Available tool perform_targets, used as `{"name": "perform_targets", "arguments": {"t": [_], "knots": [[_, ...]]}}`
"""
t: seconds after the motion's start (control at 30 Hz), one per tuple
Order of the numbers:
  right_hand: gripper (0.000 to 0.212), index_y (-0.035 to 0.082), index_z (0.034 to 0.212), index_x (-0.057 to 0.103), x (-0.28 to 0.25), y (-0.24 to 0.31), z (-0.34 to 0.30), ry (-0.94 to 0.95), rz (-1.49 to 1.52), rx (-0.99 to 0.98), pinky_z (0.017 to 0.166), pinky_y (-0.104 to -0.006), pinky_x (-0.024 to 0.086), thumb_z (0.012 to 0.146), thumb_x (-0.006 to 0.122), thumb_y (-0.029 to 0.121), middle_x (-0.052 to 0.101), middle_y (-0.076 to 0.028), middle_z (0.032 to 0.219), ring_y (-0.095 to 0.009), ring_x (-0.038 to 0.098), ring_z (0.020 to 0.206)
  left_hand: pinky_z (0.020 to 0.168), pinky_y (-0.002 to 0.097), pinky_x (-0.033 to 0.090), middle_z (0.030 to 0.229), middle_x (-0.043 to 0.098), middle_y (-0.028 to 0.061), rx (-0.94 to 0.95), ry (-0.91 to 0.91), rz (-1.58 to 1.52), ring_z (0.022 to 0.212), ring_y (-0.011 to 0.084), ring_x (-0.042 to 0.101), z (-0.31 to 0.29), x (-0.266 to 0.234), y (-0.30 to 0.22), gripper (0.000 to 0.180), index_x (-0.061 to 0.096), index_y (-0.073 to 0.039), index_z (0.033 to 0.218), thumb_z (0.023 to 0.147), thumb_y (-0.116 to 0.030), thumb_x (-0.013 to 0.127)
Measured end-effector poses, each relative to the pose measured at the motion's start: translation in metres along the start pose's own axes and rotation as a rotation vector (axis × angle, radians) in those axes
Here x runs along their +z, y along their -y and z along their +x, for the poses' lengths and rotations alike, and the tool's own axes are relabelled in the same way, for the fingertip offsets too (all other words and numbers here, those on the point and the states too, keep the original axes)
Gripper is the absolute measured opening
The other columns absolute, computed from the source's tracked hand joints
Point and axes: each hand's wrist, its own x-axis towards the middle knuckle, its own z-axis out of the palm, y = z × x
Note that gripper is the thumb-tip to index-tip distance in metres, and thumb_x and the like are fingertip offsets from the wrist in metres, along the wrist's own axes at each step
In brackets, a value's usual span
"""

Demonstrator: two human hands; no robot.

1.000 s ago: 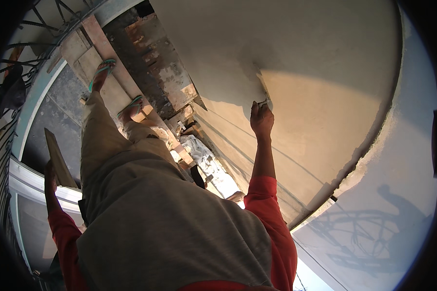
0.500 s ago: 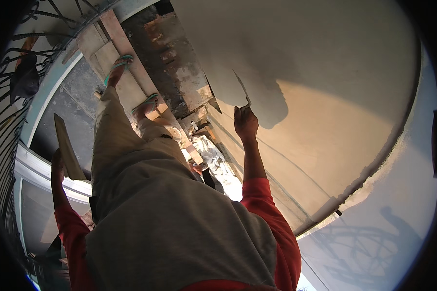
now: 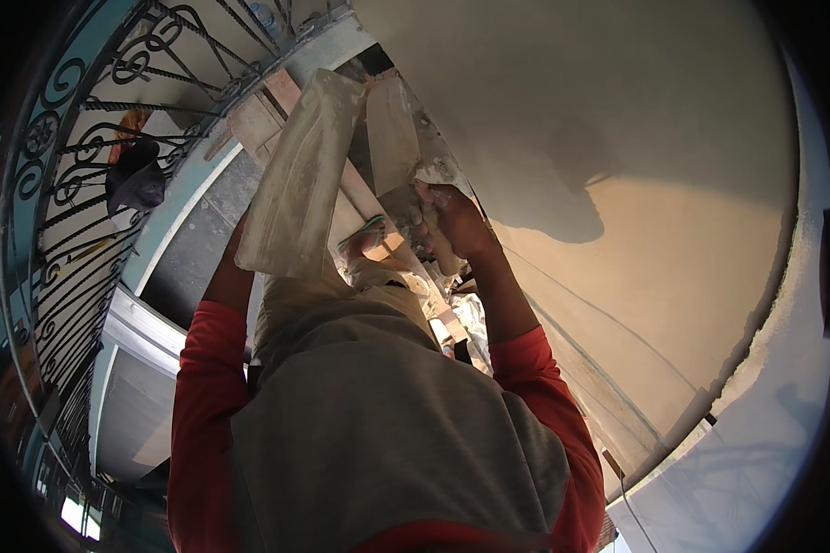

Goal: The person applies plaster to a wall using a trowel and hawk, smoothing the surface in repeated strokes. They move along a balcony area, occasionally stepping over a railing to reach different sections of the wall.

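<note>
My left hand (image 3: 240, 241) is mostly hidden behind a long flat plasterer's hawk (image 3: 300, 180), which it holds up with its broad, smeared face in view. Closed round a pale handle, my right hand (image 3: 459, 221) grips a plastering trowel (image 3: 393, 134). The trowel's long blade points away from me, just right of the hawk and apart from the wall. Greyish residue coats both tools. On my right, the smooth plastered wall (image 3: 655, 267) lies partly in sun and partly in shadow.
Below me, a sandalled foot (image 3: 364, 238) stands on narrow wooden planks (image 3: 349, 189). A metal railing with scrolls (image 3: 83, 166) runs along the left, and a dark cap-like item (image 3: 136, 180) hangs on it. A crumpled pale sheet (image 3: 470, 318) lies beneath.
My left hand has brought the hawk up and inward, turning its face into view. My right hand has drawn the trowel back from the wall toward the hawk. The view has shifted left.
</note>
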Motion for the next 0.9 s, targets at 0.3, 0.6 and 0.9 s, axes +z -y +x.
{"name": "perform_targets", "arguments": {"t": [0.3, 0.6, 0.9], "knots": [[0.043, 0.0, 0.114, 0.069, -0.004, -0.007, -0.019, -0.009, -0.373, -0.239, 0.091, -0.0426, 0.055, 0.112, 0.042, 0.034, 0.071, -0.016, 0.094, -0.029, 0.071, 0.094, 0.097, 0.0379, 0.057, 0.135, 0.067, 0.012, -0.094, 0.056, 0.156, 0.115, 0.0214, 0.068, 0.048, 0.034, -0.009, 0.064, 0.055, -0.007, 0.151, 0.108, -0.055, 0.054], [0.043, -0.002, 0.105, 0.068, -0.006, -0.138, -0.075, -0.245, -0.313, -0.176, 0.072, -0.044, 0.058, 0.111, 0.041, 0.031, 0.07, -0.015, 0.082, -0.029, 0.073, 0.074, 0.097, 0.0376, 0.057, 0.133, 0.067, 0.0117, -0.207, 0.164, 0.354, 0.114, 0.0209, 0.068, 0.073, 0.038, -0.019, 0.062, 0.056, -0.007, 0.149, 0.108, -0.054, 0.055], [0.037, -0.008, 0.125, 0.065, 0.094, -0.208, -0.136, -0.87, 0.215, -0.04, 0.071, -0.044, 0.06, 0.105, 0.048, 0.017, 0.072, -0.021, 0.09, -0.032, 0.072, 0.074, 0.096, 0.0373, 0.057, 0.132, 0.068, 0.0113, -0.294, 0.325, 0.507, 0.113, 0.0204, 0.068, 0.095, 0.08, -0.047, 0.061, 0.057, -0.007, 0.148, 0.108, -0.052, 0.055]]}}
